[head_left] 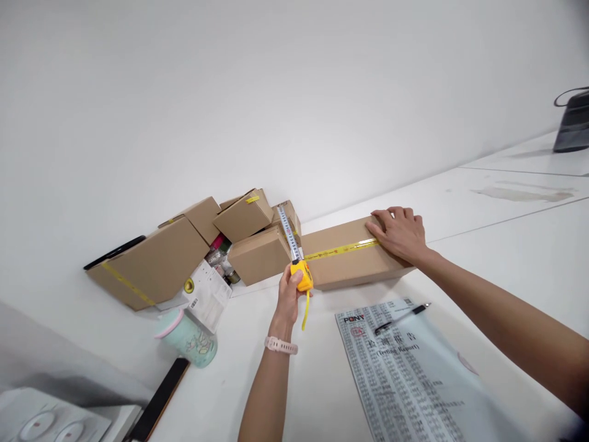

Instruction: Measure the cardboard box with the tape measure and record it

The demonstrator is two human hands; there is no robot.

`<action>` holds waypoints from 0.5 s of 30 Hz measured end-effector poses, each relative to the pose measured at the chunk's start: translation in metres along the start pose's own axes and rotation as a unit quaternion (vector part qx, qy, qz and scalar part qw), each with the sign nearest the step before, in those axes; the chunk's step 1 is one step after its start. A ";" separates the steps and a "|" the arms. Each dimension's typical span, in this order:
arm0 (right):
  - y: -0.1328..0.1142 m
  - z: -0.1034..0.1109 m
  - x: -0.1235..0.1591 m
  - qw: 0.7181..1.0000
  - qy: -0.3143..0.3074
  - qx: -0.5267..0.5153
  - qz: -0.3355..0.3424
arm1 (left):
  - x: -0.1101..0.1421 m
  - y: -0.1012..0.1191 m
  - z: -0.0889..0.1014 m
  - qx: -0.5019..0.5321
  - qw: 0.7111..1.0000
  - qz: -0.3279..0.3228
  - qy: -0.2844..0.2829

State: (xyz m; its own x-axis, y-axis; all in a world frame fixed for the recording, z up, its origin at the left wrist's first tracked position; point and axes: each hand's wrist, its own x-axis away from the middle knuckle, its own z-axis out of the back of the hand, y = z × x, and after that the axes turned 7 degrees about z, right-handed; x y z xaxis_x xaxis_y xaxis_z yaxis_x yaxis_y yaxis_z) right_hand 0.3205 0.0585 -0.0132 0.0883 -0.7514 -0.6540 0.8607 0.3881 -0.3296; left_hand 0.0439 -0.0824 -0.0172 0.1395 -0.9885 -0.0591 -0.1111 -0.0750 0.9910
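Note:
My left hand (289, 294) is closed around a yellow tape measure (302, 275) at the near left corner of a long cardboard box (343, 252). The metal blade (288, 233) is pulled out and points away from me along the box's left end, numbers showing. A yellow strap hangs from the tape measure's case. My right hand (402, 233) grips the right end of the box, its fingers over the far edge and its thumb on the top face. Yellow printed tape (343, 250) runs lengthwise along the box's top and passes under that hand.
Several cardboard boxes (262, 255) are piled at the left, by the wall. A mint tumbler (188, 339) and papers (207, 294) are near them. In front lies a printed report (396, 368) with a pen (402, 318) on it. A dark object (573, 123) stands far right.

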 end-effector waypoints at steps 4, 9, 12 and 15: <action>0.006 -0.008 -0.012 0.998 -0.001 -0.002 0.062 | 0.040 -0.008 -0.026 0.026 0.999 -0.035 -0.017; 0.009 -0.013 -0.021 0.995 -0.017 0.001 0.100 | 0.078 -0.036 -0.076 0.096 0.983 0.064 -0.140; 0.009 -0.013 -0.020 0.991 -0.012 0.002 0.137 | 0.080 -0.048 -0.096 0.108 0.976 0.116 -0.151; 0.008 -0.012 -0.018 0.986 -0.019 0.035 0.161 | 0.073 -0.051 -0.105 0.113 0.975 0.126 -0.141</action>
State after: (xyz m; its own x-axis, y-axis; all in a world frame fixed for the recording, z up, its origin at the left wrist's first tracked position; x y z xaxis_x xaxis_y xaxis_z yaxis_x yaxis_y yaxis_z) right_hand 0.3200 0.0815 -0.0125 0.3797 -0.6151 -0.6910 0.8172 0.5731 -0.0611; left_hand 0.1628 -0.1367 -0.0593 -0.1931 -0.9738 0.1201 -0.3252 0.1790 0.9286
